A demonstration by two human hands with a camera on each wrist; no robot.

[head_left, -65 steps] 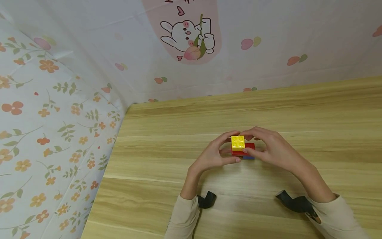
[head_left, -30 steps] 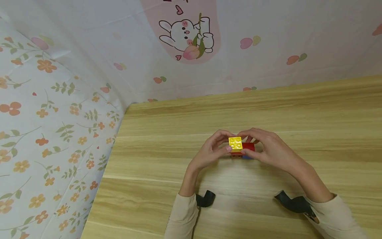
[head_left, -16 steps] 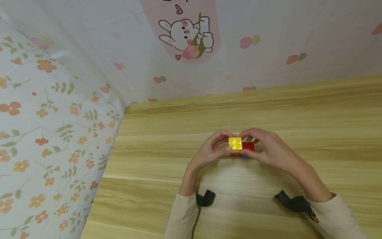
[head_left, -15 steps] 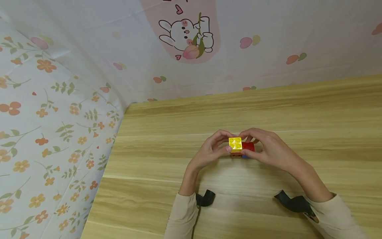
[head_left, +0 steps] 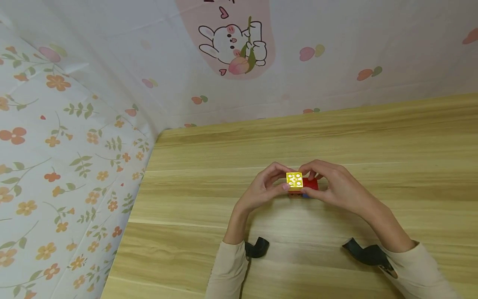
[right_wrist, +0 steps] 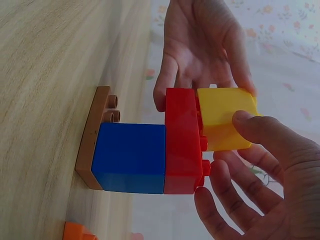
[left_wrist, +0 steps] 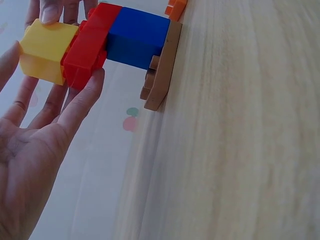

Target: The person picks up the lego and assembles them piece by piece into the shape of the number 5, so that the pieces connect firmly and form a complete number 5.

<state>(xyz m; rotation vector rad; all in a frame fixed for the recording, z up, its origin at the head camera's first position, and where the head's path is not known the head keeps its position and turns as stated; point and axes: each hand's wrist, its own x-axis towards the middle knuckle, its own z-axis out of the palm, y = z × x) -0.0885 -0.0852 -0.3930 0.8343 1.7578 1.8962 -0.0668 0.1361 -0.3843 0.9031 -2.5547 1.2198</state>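
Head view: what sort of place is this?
Probably an indoor play or recording corner: a wood-grain table, patterned sheeting with flowers and a cartoon rabbit behind and beside it, and stacked toy bricks.

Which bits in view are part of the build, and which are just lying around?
Part of the build:
- yellow block, pinched by left hand and right hand
- red block below it
- blue block
- brown plate, bottom

Just around:
- orange block, apart from the stack
- table
- printed cloth

The left hand's (head_left: 266, 187) thumb is now touching the yellow block (head_left: 294, 180), sitting nearer the table's (head_left: 194, 191) left edge.
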